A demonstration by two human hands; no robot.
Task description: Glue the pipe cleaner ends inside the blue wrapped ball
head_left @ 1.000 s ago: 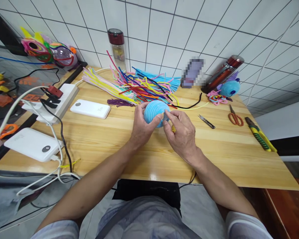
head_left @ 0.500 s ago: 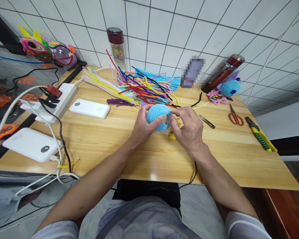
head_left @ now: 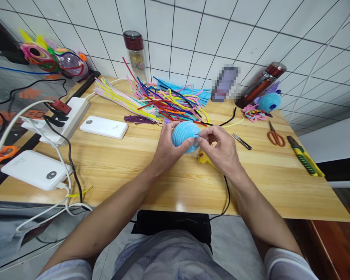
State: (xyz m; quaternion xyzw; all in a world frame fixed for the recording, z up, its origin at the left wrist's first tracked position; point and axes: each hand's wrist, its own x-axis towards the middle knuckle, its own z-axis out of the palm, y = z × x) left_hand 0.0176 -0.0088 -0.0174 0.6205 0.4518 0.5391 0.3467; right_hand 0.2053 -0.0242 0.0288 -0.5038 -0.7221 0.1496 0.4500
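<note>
A ball wound with light-blue pipe cleaner (head_left: 185,135) is held above the middle of the table. My left hand (head_left: 169,146) wraps round its left side, thumb across the front. At the ball's right side, where a bare clear patch shows, my right hand (head_left: 220,147) pinches with thumb and forefinger. What lies between those fingertips looks like the blue pipe cleaner's end, largely hidden. Beneath my right hand lies a yellow glue gun (head_left: 203,157), partly covered, its black cord running down to the table's front edge.
Behind the ball spreads a heap of coloured pipe cleaners (head_left: 169,99). To the right lie thread snips (head_left: 242,141), orange-handled scissors (head_left: 275,136) and green-yellow pliers (head_left: 305,155). Power banks (head_left: 104,127) and a power strip (head_left: 67,120) with cables occupy the left. A red flask (head_left: 261,84) stands behind.
My right hand has turned slightly and its fingers have closed in nearer the ball. More of the yellow glue gun shows below it. My left hand keeps its hold.
</note>
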